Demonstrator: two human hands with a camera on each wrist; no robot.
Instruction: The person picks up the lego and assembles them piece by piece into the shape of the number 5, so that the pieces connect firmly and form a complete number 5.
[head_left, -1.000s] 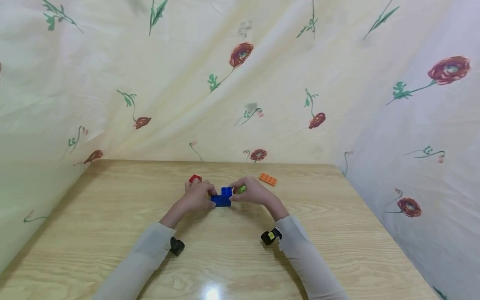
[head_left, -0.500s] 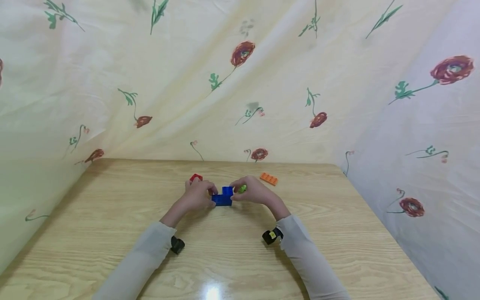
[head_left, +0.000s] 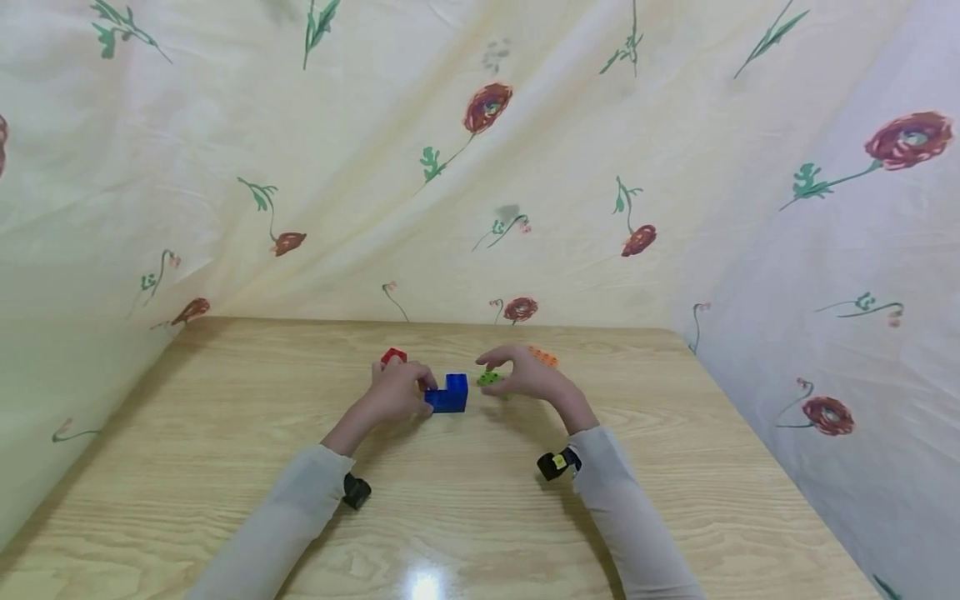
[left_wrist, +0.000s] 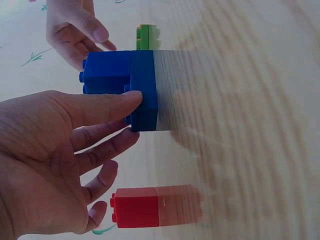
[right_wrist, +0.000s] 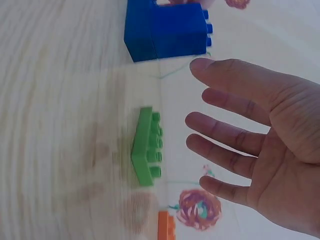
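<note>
Two blue toy bricks [head_left: 449, 400] stand joined on the table, a taller block on the right end of a flat, longer one. My left hand [head_left: 396, 392] pinches the left end of the lower blue brick [left_wrist: 144, 112] between thumb and fingers. My right hand [head_left: 525, 373] is apart from the blue bricks, fingers spread with nothing in them. It hovers over a flat green brick [right_wrist: 145, 147], which lies studs up on the table. Beyond my left hand's fingers stands a red brick [left_wrist: 136, 207], partly covered in the head view.
A flat orange brick [head_left: 543, 357] lies behind my right hand, near the back of the wooden table [head_left: 450, 517]. Flowered cloth [head_left: 352, 167] hangs behind the table and along its sides. Each wrist carries a small black camera [head_left: 553, 465].
My right hand has let go of the blue bricks and moved right, uncovering more of the green brick and overlapping the orange one. The left hand keeps its hold.
</note>
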